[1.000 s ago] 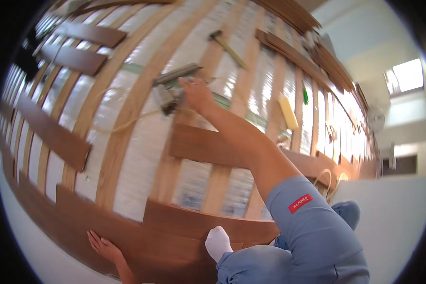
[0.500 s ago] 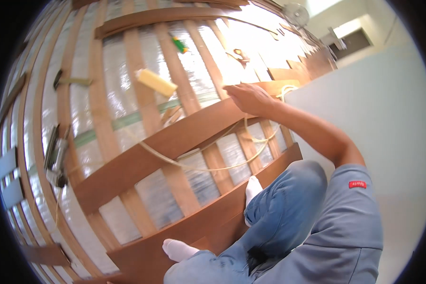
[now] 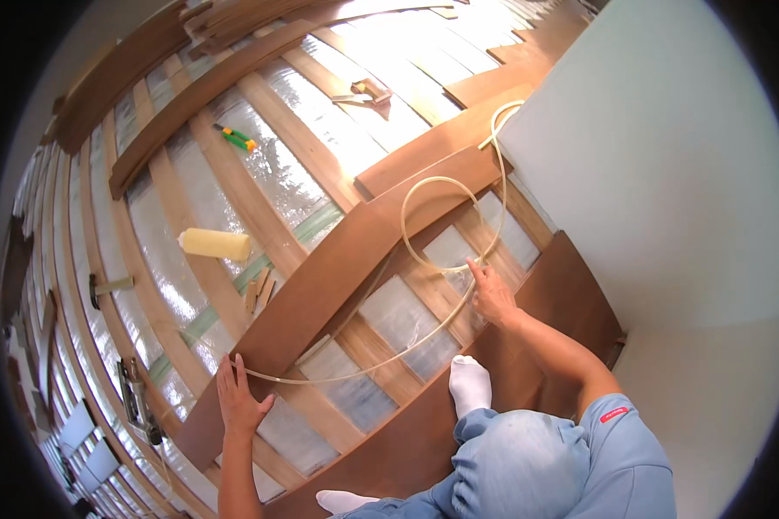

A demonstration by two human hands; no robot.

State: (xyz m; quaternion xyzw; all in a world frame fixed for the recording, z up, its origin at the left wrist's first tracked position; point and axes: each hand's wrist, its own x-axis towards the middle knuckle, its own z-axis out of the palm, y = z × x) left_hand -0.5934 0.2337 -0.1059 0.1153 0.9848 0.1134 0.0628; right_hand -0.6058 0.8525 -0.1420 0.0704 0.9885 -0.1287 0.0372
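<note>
Left hand (image 3: 243, 400): open, fingers spread against the plank (image 3: 320, 277), grasping nothing. Right hand (image 3: 493, 297): half-curled, forefinger at the hose (image 3: 441, 179); cannot tell whether gripping.

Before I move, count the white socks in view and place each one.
2. One white sock is just below the right hand in the picture; the other white sock is near the bottom edge, partly covered by blue jeans.
</note>
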